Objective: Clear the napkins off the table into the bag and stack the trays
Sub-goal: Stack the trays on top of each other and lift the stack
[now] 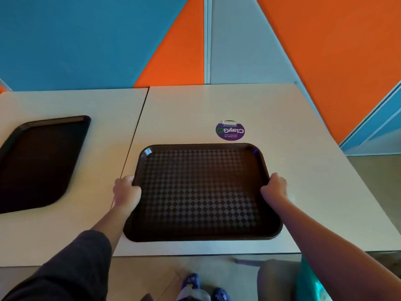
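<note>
Left grip [125, 191] curled on left rim, right grip [274, 187] curled on right rim of dark brown checker-textured plastic tray [201, 192], lying on right pale laminate bench [282, 118] near purple round sticker [230, 131]. Second dark brown tray [39, 161] well apart on left bench [65, 103].

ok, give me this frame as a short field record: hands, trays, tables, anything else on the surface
left hand: grips left rim of the centre tray
right hand: grips right rim of the centre tray
centre tray: dark brown, checkered inside, on the right table; edges of more trays seem to show beneath it
second tray: dark, alone on the left table
tables: two pale tops, butted with a seam
sticker: round, purple, beyond the centre tray
napkins: none visible
bag: not identifiable
</note>
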Available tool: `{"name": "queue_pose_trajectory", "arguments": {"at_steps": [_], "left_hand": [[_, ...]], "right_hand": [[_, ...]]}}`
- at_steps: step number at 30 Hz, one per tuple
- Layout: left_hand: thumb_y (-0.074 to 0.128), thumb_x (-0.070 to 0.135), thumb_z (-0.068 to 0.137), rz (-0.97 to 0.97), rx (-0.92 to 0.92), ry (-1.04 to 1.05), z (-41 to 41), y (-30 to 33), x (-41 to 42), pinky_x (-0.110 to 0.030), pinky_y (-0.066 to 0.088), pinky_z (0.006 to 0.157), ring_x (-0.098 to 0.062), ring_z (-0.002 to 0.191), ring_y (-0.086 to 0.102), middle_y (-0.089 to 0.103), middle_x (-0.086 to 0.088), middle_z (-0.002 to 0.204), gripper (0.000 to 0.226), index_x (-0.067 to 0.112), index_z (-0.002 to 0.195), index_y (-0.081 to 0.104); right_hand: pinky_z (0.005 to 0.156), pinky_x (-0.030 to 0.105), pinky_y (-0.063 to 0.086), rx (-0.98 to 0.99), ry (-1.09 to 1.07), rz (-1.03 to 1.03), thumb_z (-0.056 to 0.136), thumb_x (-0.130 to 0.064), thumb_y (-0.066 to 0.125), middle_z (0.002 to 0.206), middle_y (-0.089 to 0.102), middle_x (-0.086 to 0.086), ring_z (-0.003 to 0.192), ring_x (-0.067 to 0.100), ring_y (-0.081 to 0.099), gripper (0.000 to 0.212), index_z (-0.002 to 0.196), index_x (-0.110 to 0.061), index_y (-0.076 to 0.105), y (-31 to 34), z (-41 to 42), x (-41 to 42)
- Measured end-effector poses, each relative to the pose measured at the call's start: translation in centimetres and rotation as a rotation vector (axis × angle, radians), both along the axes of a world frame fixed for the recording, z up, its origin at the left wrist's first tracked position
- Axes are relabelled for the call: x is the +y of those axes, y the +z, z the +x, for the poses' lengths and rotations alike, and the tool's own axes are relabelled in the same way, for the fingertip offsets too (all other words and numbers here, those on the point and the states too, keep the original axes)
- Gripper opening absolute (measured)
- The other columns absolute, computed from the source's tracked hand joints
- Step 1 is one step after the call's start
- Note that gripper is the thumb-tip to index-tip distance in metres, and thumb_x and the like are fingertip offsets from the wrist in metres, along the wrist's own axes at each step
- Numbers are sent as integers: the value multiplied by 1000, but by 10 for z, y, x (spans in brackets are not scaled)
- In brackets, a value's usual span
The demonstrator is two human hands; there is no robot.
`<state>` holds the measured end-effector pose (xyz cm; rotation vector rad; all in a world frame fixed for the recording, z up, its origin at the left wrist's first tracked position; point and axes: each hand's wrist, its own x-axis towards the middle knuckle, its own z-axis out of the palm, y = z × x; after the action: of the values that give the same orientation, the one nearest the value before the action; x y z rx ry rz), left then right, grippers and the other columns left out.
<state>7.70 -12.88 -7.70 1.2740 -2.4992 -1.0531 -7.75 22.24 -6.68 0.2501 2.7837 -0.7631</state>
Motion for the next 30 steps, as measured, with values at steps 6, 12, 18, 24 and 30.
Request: {"name": "queue_pose_trajectory", "arguments": {"at_steps": [6,12,18,24,30], "left_hand": [[47,1,86,62,-33,-91,2,-8,-1,-16,38,55,-14,78,56,62,-11,114,44,9,129,54],[43,8,92,80,-100,-141,4,-7,-5,-15,40,56,-16,83,57,55,-12,131,46,13,138,44],[42,17,96,101,-97,-144,10,-1,0,-35,41,93,-28,120,50,54,-12,133,37,9,131,49],[42,17,97,154,-3,-21,25,11,0,-37,33,108,-27,132,39,42,-13,144,42,7,139,38],[45,16,97,170,132,96,45,22,-26,-39,35,108,-27,130,41,41,-13,144,43,7,138,39]], "right_hand": [[73,34,49,-35,114,385,80,-16,56,113,55,12,102,31,58,33,111,-7,58,7,-1,1],[67,29,46,-69,270,597,84,-12,52,107,62,7,96,25,63,27,109,-14,63,9,-3,0],[80,40,50,-13,299,633,84,-15,53,125,45,8,117,27,45,41,124,-14,50,16,-7,-13],[96,46,41,112,402,481,87,-26,53,135,37,11,124,29,38,48,131,-14,39,25,-11,-58],[100,45,37,157,558,354,93,-25,46,137,38,11,127,28,37,43,132,-12,37,36,-1,-125]]}}
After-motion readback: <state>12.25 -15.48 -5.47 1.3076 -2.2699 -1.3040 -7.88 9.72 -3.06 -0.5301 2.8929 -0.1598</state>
